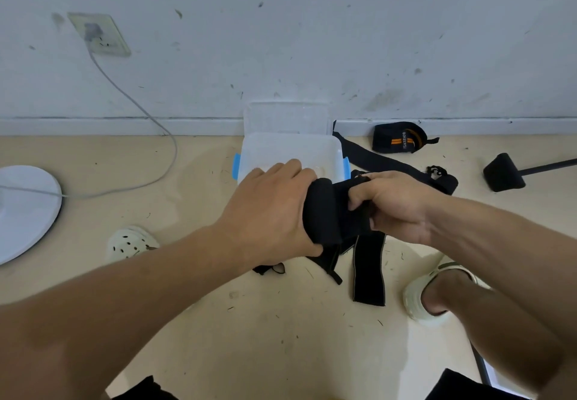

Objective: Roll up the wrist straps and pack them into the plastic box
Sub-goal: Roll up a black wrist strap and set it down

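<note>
We see a black strap (327, 212) part-rolled. A second black strap (393, 162) lies flat on the pale beige floor (281, 321), which is flecked with dark specks. A rolled strap (399, 141) by the wall is black with two orange stripes and white lettering. The box (290, 150) is clear, frosted plastic with bright blue clips (236, 167) at each side. The wall (312, 40) is off-white with grey smudges. A grey cable (125, 93) runs from a cream socket (100, 34) to a white disc (22, 209).
</note>
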A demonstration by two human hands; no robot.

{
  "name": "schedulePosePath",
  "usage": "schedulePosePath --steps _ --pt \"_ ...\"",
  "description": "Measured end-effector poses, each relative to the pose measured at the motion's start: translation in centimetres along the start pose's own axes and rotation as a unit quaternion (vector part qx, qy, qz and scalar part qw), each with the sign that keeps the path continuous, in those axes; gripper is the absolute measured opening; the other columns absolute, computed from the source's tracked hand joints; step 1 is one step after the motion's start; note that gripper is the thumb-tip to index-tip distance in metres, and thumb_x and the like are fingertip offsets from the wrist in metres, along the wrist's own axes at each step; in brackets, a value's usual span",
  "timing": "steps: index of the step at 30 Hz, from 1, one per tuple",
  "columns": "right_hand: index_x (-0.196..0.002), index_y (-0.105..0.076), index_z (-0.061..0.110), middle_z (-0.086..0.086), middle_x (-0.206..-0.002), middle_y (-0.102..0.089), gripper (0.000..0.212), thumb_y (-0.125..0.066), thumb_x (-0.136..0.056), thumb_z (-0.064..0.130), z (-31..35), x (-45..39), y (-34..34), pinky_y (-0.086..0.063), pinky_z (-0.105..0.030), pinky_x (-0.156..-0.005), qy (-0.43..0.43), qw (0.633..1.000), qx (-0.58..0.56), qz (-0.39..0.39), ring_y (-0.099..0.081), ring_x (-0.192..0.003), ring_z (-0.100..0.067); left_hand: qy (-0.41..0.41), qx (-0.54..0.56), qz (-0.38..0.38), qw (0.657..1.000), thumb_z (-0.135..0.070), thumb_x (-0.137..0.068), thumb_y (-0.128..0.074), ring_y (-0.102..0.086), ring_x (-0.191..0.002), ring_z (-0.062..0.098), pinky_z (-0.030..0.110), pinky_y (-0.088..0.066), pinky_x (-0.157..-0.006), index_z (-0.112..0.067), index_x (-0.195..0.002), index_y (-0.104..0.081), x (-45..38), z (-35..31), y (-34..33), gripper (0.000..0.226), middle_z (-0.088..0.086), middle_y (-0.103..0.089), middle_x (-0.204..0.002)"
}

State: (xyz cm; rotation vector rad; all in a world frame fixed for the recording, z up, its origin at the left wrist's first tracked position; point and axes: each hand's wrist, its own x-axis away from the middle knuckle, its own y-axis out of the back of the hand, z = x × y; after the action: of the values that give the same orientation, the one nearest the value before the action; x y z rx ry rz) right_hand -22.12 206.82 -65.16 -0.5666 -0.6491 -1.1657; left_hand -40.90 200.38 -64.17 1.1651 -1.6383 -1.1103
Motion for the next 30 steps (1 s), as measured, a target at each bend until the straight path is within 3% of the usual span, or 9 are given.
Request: schedulePosePath --steps 3,7,9,13,17,20,22,26,30 --pt "-0.093 -0.059 0.008 -0.016 -0.095 -0.057 0.031 -0.05 -0.081 -0.019 0.8 0.0 1.3 -0.045 -0.022 -0.044 -0.007 1.0 -0.001 -0.024 -0.052 -0.075 -0.023 0.017 -0.005 -0.002 1.0 -0.059 -0.065 -0.077 -0.035 -0.071 0.007 0.029 -0.024 -0.074 -0.032 -0.095 -0.033 0.1 0.6 -0.1 0.059 -0.017 -0.028 -0.083" --pt "-0.076 -0.054 0.015 -0.005 -0.076 -0.057 0.034 -0.047 -0.083 -0.018 2.1 0.2 3.7 -0.038 -0.021 -0.05 -0.012 0.998 -0.02 -0.05 -0.044 -0.06 -0.013 0.07 0.051 -0.028 0.996 -0.059 -0.066 -0.08 -0.04 -0.071 0.0 0.031 -0.03 -0.069 -0.027 -0.097 -0.042 0.1 1.2 0.4 0.058 -0.014 -0.041 -0.089" --pt "-0.073 -0.053 0.015 -0.003 -0.071 -0.058 0.034 -0.046 -0.084 -0.016 2.6 0.6 4.5 -0.039 -0.019 -0.042 -0.017 0.998 -0.026 -0.054 -0.046 -0.058 -0.013 0.11 0.136 -0.036 0.984 -0.058 -0.066 -0.083 -0.053 -0.083 0.003 0.033 -0.044 -0.074 -0.027 -0.106 -0.049 0.2 1.2 1.1 0.061 -0.013 -0.053 -0.1" --pt "-0.077 -0.056 0.014 -0.005 -0.082 -0.063 0.03 -0.046 -0.084 -0.014 2.9 0.8 5.2 -0.042 -0.022 -0.053 -0.035 0.997 -0.036 -0.058 -0.053 -0.069 -0.016 0.156 0.255 -0.06 0.953 -0.06 -0.06 -0.083 -0.062 -0.102 0.011 0.043 -0.054 -0.088 -0.031 -0.117 -0.048 0.3 1.5 2.5 0.073 -0.018 -0.061 -0.112" --pt "-0.095 -0.06 0.011 -0.012 -0.105 -0.064 0.033 -0.048 -0.08 -0.016 2.6 1.1 3.3 -0.038 -0.026 -0.07 -0.025 0.997 -0.042 -0.053 -0.053 -0.096 -0.024 0.114 0.175 -0.045 0.977 -0.052 -0.067 -0.086 -0.057 -0.1 0.01 0.035 -0.048 -0.08 -0.032 -0.119 -0.047 0.3 0.7 2.1 0.069 -0.016 -0.055 -0.111" --pt "-0.091 -0.058 0.012 -0.012 -0.091 -0.059 0.034 -0.05 -0.08 -0.019 1.8 1.6 0.6 -0.042 -0.024 -0.063 0.019 0.999 -0.046 0.001 -0.054 -0.08 -0.02 0.033 0.045 -0.03 0.998 -0.051 -0.068 -0.083 -0.049 -0.101 0.015 0.027 -0.032 -0.065 -0.028 -0.126 -0.048 -0.1 -0.2 0.6 0.071 -0.01 -0.043 -0.11" --pt "-0.088 -0.058 0.013 -0.007 -0.077 -0.058 0.034 -0.054 -0.082 -0.021 1.4 2.5 -0.8 -0.05 -0.023 -0.055 0.051 0.998 -0.027 0.0 -0.057 -0.065 -0.015 0.013 0.03 -0.03 0.999 -0.047 -0.07 -0.083 -0.047 -0.098 0.019 0.021 -0.028 -0.06 -0.026 -0.124 -0.049 -0.5 -0.6 -0.1 0.067 -0.007 -0.038 -0.109" --pt "-0.108 -0.068 0.006 -0.009 -0.087 -0.063 0.029 -0.073 -0.083 -0.009 0.6 3.1 -1.9 -0.054 -0.024 -0.064 0.082 0.997 0.008 0.003 -0.059 -0.072 -0.017 0.012 0.049 -0.048 0.998 -0.041 -0.073 -0.081 -0.05 -0.085 0.023 0.037 -0.05 -0.069 -0.021 -0.116 -0.049 -0.7 -1.2 -0.6 0.057 -0.003 -0.035 -0.105" --pt "-0.119 -0.071 0.005 -0.007 -0.097 -0.075 0.041 -0.083 -0.081 0.001 0.3 3.3 -1.9 -0.059 -0.025 -0.08 0.107 0.994 0.004 0.014 -0.073 -0.084 -0.016 0.024 0.048 -0.05 0.997 -0.039 -0.076 -0.079 -0.048 -0.089 0.024 0.035 -0.047 -0.072 -0.016 -0.118 -0.049 -0.9 -0.7 -0.5 0.056 -0.001 -0.035 -0.108"
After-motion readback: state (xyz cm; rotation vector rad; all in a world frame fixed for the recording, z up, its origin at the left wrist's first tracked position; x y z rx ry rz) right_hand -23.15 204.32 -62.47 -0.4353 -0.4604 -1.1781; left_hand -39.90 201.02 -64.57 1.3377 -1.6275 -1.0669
